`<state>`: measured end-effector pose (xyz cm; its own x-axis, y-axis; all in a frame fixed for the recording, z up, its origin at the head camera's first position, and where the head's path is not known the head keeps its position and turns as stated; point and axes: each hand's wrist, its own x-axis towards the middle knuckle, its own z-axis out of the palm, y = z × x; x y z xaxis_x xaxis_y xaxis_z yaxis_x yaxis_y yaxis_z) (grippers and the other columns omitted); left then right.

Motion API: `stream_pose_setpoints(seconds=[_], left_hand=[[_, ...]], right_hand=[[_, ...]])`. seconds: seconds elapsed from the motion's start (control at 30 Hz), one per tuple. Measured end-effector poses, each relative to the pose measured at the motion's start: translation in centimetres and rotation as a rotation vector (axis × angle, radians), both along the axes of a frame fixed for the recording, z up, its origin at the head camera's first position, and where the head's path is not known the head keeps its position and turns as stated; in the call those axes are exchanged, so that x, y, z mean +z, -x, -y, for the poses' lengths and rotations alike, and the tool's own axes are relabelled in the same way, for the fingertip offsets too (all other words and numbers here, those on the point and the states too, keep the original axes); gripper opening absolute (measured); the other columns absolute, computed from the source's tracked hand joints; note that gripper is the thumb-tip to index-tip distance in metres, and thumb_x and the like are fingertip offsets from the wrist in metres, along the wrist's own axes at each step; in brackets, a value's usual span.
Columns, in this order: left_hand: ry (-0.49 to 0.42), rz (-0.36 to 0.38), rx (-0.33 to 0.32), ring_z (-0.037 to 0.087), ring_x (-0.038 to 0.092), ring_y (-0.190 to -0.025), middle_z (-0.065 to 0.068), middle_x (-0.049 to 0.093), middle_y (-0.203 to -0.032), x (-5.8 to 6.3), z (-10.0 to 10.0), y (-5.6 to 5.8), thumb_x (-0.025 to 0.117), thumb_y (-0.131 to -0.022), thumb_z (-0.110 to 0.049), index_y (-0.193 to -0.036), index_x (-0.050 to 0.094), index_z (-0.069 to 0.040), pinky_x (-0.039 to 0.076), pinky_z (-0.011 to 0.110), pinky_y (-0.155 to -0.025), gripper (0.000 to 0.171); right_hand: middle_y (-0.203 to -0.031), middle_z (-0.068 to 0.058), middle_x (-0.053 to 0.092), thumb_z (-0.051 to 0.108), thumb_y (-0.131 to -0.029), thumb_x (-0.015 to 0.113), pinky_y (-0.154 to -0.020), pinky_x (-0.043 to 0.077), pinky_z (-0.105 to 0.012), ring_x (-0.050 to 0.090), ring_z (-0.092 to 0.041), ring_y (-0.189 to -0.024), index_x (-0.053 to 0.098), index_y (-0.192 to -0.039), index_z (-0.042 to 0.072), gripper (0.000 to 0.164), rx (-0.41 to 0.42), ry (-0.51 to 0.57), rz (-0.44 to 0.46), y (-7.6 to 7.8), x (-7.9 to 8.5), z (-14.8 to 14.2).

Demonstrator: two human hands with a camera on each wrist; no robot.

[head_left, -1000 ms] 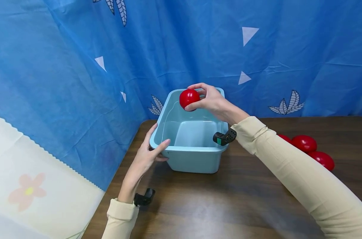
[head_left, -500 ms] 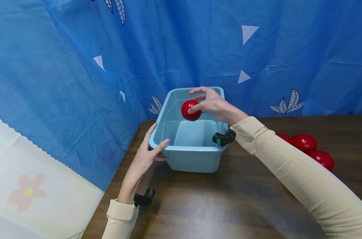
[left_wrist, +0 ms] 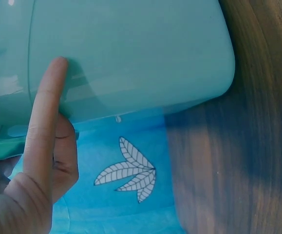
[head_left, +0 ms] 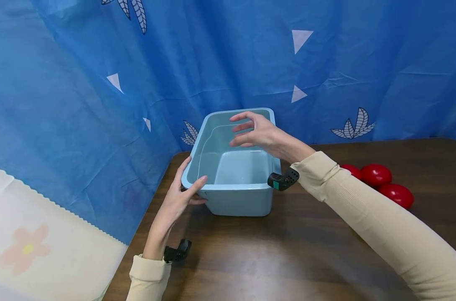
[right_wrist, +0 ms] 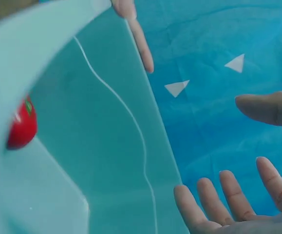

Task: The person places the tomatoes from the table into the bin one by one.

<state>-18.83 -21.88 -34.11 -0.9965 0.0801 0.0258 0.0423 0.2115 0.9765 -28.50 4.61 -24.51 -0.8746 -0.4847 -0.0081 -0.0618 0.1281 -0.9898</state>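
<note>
Right grip (head_left: 259,131): Emptied within the last half second; the red ball (right_wrist: 24,127) it pinched then is now inside the light-blue tub (head_left: 239,202), below those fingers and hidden from the head view.
Curtain (head_left: 385,54): Blue, printed with leaves and triangles, it hangs beyond both hands' grips.
Table (head_left: 258,259): Dark wood grain runs beneath both grips and away to the right.
Tub's place: It stands beneath the right grip, its near-left corner clasped by the left grip (head_left: 177,196), thumb at the rim, fingers against the outer wall.
Right fingers: Spread well apart over the tub's opening, holding nothing.
Three red balls (head_left: 377,174): Clustered on the table, well to the right of the right grip.
Ball count: One visible in the tub, its release apparently complete; three outside, seemingly left for later.
</note>
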Motion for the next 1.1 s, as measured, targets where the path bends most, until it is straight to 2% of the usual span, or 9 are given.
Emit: stream_pose_setpoints(seconds=[0.2,0.37,0.43,0.6,0.67,0.77,0.97,1.0,1.1], left_hand=[[0.013,-0.008,0.000,0.044,0.070,-0.105,0.020,0.029,-0.161,0.1,0.0,-0.2,0.064,-0.104,-0.024,-0.168,0.015,-0.030,0.062,0.058,-0.086,0.081],[0.026,-0.021,-0.010,0.043,0.070,-0.106,0.019,0.027,-0.163,0.5,0.5,-0.3,0.063,-0.105,-0.025,-0.168,0.013,-0.031,0.063,0.055,-0.085,0.081],[0.035,-0.026,-0.007,0.042,0.071,-0.106,0.019,0.026,-0.163,0.7,0.8,-0.5,0.062,-0.106,-0.025,-0.168,0.012,-0.031,0.063,0.054,-0.086,0.081],[0.060,-0.024,0.006,0.037,0.073,-0.100,0.020,0.028,-0.162,1.1,1.6,-0.9,0.061,-0.107,-0.025,-0.168,0.012,-0.032,0.063,0.052,-0.086,0.079],[0.063,-0.021,0.006,0.036,0.073,-0.099,0.020,0.029,-0.162,1.2,1.8,-1.0,0.061,-0.107,-0.025,-0.168,0.012,-0.032,0.064,0.051,-0.085,0.079],[0.060,-0.017,0.005,0.034,0.073,-0.098,0.021,0.030,-0.161,1.2,1.8,-1.2,0.060,-0.107,-0.024,-0.168,0.013,-0.032,0.064,0.049,-0.084,0.078],[0.071,-0.004,0.015,0.034,0.074,-0.097,0.022,0.029,-0.161,1.4,1.5,-1.2,0.060,-0.107,-0.024,-0.168,0.012,-0.031,0.064,0.049,-0.084,0.078],[0.072,-0.004,0.016,0.035,0.074,-0.098,0.022,0.029,-0.161,1.5,1.5,-1.2,0.060,-0.107,-0.024,-0.168,0.012,-0.031,0.064,0.050,-0.084,0.078],[0.070,-0.004,0.016,0.035,0.073,-0.098,0.022,0.029,-0.161,1.7,1.5,-1.2,0.060,-0.107,-0.024,-0.168,0.012,-0.032,0.064,0.049,-0.083,0.078]], right_hand=[[-0.148,-0.017,0.052,0.003,-0.095,0.075,-0.111,0.051,-0.050,0.057,-0.034,-0.131,0.043,-0.152,0.008,0.066,0.000,0.025,-0.080,-2.0,0.5,-3.9],[-0.149,-0.011,0.052,0.012,-0.096,0.075,-0.115,0.045,-0.051,0.051,-0.029,-0.135,0.043,-0.152,0.011,0.064,-0.098,-0.051,-0.132,-4.1,0.6,-9.6],[-0.148,-0.008,0.052,0.016,-0.097,0.075,-0.112,0.048,-0.043,0.051,-0.025,-0.134,0.043,-0.151,0.016,0.062,-0.150,-0.112,-0.149,-4.7,0.2,-12.0],[-0.142,0.004,0.055,0.020,-0.099,0.075,-0.091,0.056,-0.020,0.056,-0.009,-0.125,0.045,-0.148,0.025,0.058,-0.247,-0.263,-0.187,-5.3,-2.1,-18.2],[-0.137,0.010,0.057,0.019,-0.099,0.075,-0.086,0.056,-0.016,0.058,-0.002,-0.119,0.046,-0.146,0.028,0.057,-0.273,-0.314,-0.197,-5.6,-3.2,-20.5],[-0.131,0.014,0.057,0.018,-0.098,0.076,-0.081,0.054,-0.014,0.057,0.005,-0.112,0.046,-0.146,0.024,0.058,-0.299,-0.395,-0.215,-6.4,-5.3,-23.3],[-0.142,-0.027,0.053,0.022,-0.093,0.082,-0.073,0.052,-0.013,0.059,-0.034,-0.118,0.043,-0.150,0.001,0.072,-0.330,-0.576,-0.249,-9.9,-9.7,-26.1],[-0.141,-0.032,0.051,0.021,-0.093,0.082,-0.072,0.053,-0.013,0.060,-0.033,-0.116,0.043,-0.149,-0.001,0.072,-0.339,-0.581,-0.253,-10.6,-10.4,-26.3],[-0.139,-0.035,0.052,0.017,-0.090,0.084,-0.070,0.054,-0.011,0.062,-0.002,-0.105,0.045,-0.148,-0.005,0.073,-0.367,-0.568,-0.257,-12.5,-12.2,-26.6]])
